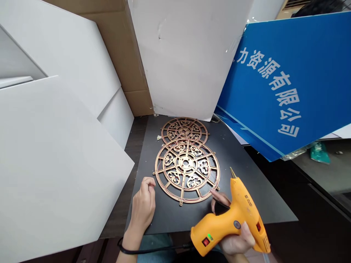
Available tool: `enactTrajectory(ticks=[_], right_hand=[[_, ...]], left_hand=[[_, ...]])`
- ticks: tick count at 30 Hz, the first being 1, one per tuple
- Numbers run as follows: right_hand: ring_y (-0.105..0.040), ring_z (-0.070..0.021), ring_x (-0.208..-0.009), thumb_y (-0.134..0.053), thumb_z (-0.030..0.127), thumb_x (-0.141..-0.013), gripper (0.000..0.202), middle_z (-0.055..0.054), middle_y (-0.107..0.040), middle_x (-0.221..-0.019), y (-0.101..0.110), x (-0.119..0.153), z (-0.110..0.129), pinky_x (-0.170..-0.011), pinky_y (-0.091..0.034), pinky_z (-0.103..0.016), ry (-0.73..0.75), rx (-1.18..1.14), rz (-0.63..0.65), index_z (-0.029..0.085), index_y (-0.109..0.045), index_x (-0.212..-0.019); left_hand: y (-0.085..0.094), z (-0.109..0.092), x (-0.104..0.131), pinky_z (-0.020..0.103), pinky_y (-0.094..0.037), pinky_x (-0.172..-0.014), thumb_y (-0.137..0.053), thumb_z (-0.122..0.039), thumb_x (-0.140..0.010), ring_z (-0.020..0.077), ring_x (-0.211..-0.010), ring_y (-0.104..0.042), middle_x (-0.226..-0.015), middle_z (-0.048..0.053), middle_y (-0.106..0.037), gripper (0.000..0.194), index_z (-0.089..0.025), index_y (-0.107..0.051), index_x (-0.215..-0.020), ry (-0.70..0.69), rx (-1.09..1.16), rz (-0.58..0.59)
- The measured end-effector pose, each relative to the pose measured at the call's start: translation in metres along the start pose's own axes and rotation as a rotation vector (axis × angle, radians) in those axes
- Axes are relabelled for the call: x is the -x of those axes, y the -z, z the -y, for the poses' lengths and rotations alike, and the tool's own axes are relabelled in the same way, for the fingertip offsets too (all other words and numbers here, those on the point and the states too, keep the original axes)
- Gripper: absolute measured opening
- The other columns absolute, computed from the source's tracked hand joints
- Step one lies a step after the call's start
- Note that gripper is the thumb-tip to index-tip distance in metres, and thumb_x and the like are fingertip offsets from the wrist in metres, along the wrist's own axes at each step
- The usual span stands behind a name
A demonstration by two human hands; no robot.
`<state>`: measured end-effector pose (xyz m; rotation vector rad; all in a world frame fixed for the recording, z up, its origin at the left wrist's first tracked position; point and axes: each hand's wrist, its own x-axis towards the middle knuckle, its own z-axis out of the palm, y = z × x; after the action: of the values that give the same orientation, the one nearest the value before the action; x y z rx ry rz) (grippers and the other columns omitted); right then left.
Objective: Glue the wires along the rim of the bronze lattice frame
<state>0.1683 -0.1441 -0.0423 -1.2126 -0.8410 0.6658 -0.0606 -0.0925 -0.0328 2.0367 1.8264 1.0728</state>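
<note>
An openwork gold-brown wheel-shaped ornament (186, 165) lies flat on a dark board, with scrollwork and thin reddish wires on it. Its far edge overlaps a second similar ornament (183, 126) behind. By the near wheel's lower left rim rests my left hand (144, 201), fingers curled; whatever they might hold is hidden. At the right, an orange hot glue gun (236, 215) is gripped in my right hand (237, 239). Its brass nozzle points up and away, to the right of the wheel. A green light glows on the handle. One right fingertip is close to the rim.
White panels (65, 153) stand at the left, and another white board (189, 54) rises behind the wheels. A blue sign (296, 80) leans at the right. The black cord (153, 251) runs from the glue gun across my left wrist.
</note>
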Motion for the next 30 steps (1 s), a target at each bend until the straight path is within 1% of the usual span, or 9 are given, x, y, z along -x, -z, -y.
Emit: enactTrajectory(ticks=[3, 8, 12, 16, 18, 21, 24, 27, 30], right_hand=[[-0.058, -0.0409, -0.090, -0.032, 0.059, -0.079, 0.052, -0.013, -0.070, -0.093, 0.001, 0.001, 0.000, -0.066, -0.042, -0.058, 0.012, -0.120, -0.030, 0.032, -0.075, -0.094], [-0.053, -0.0382, -0.089, -0.037, 0.058, -0.079, 0.056, -0.016, -0.067, -0.095, 0.001, 0.003, -0.001, -0.071, -0.038, -0.052, 0.033, -0.240, -0.067, 0.024, -0.079, -0.092], [-0.050, -0.0362, -0.087, -0.037, 0.053, -0.079, 0.053, -0.015, -0.064, -0.091, -0.003, 0.001, 0.003, -0.083, -0.037, -0.055, 0.047, -0.248, -0.061, 0.024, -0.079, -0.090], [-0.050, -0.0369, -0.112, -0.037, 0.044, -0.082, 0.046, -0.011, -0.062, -0.108, -0.010, -0.008, 0.009, -0.110, -0.026, -0.055, -0.047, -0.296, -0.078, 0.024, -0.075, -0.100], [-0.049, -0.0348, -0.124, -0.036, 0.041, -0.086, 0.045, -0.009, -0.064, -0.118, -0.014, -0.011, 0.011, -0.115, -0.022, -0.054, -0.136, -0.362, -0.082, 0.024, -0.068, -0.114], [-0.050, -0.0311, -0.129, -0.037, 0.039, -0.088, 0.047, -0.009, -0.064, -0.126, -0.018, -0.012, 0.012, -0.117, -0.025, -0.050, -0.188, -0.391, -0.061, 0.022, -0.059, -0.125], [-0.051, -0.0273, -0.129, -0.038, 0.040, -0.087, 0.048, -0.008, -0.064, -0.128, -0.017, -0.011, 0.011, -0.114, -0.032, -0.042, -0.183, -0.395, -0.051, 0.021, -0.058, -0.126], [-0.057, -0.0275, -0.122, -0.039, 0.042, -0.087, 0.048, -0.008, -0.065, -0.125, -0.015, -0.011, 0.009, -0.105, -0.043, -0.041, -0.236, -0.430, -0.067, 0.021, -0.056, -0.127], [-0.057, -0.0295, -0.120, -0.039, 0.041, -0.086, 0.048, -0.010, -0.066, -0.122, -0.018, -0.014, 0.012, -0.103, -0.043, -0.043, -0.210, -0.409, -0.062, 0.019, -0.057, -0.125]], left_hand=[[-0.001, 0.002, -0.001, 0.026, -0.046, -0.067, -0.033, -0.024, -0.098, 0.0134, -0.068, -0.061, -0.093, 0.002, -0.064, 0.013, -0.023, -0.046, -0.094, 0.025, 0.041, 0.020], [-0.003, 0.002, -0.001, 0.028, -0.043, -0.064, -0.050, -0.039, -0.093, 0.0160, -0.070, -0.061, -0.096, 0.003, -0.065, 0.017, -0.023, -0.050, -0.094, 0.112, 0.125, 0.028], [-0.002, 0.001, -0.005, 0.032, -0.045, -0.078, -0.047, -0.044, -0.093, 0.0195, -0.088, -0.064, -0.104, 0.006, -0.065, 0.022, -0.023, -0.051, -0.091, 0.209, 0.259, 0.001], [-0.010, 0.000, -0.017, 0.037, -0.044, -0.099, -0.047, -0.052, -0.091, 0.0225, -0.119, -0.057, -0.130, 0.011, -0.058, 0.032, -0.023, -0.051, -0.102, 0.370, 0.449, -0.063], [-0.016, 0.000, -0.026, 0.038, -0.046, -0.099, -0.049, -0.056, -0.088, 0.0241, -0.123, -0.055, -0.134, 0.014, -0.056, 0.043, -0.021, -0.052, -0.113, 0.474, 0.550, -0.078], [-0.021, 0.000, -0.042, 0.037, -0.052, -0.089, -0.053, -0.058, -0.085, 0.0256, -0.116, -0.062, -0.132, 0.017, -0.059, 0.052, -0.018, -0.054, -0.119, 0.604, 0.702, -0.060], [-0.017, -0.003, -0.056, 0.033, -0.054, -0.081, -0.059, -0.058, -0.081, 0.0241, -0.102, -0.068, -0.111, 0.016, -0.070, 0.057, -0.015, -0.057, -0.118, 0.677, 0.829, -0.017], [-0.008, -0.008, -0.066, 0.027, -0.053, -0.071, -0.068, -0.057, -0.073, 0.0195, -0.082, -0.070, -0.089, 0.010, -0.073, 0.056, -0.013, -0.065, -0.109, 0.703, 0.919, 0.070], [0.001, -0.014, -0.068, 0.024, -0.052, -0.060, -0.079, -0.051, -0.062, 0.0161, -0.065, -0.068, -0.077, 0.006, -0.072, 0.052, -0.012, -0.070, -0.095, 0.723, 0.960, 0.172]])
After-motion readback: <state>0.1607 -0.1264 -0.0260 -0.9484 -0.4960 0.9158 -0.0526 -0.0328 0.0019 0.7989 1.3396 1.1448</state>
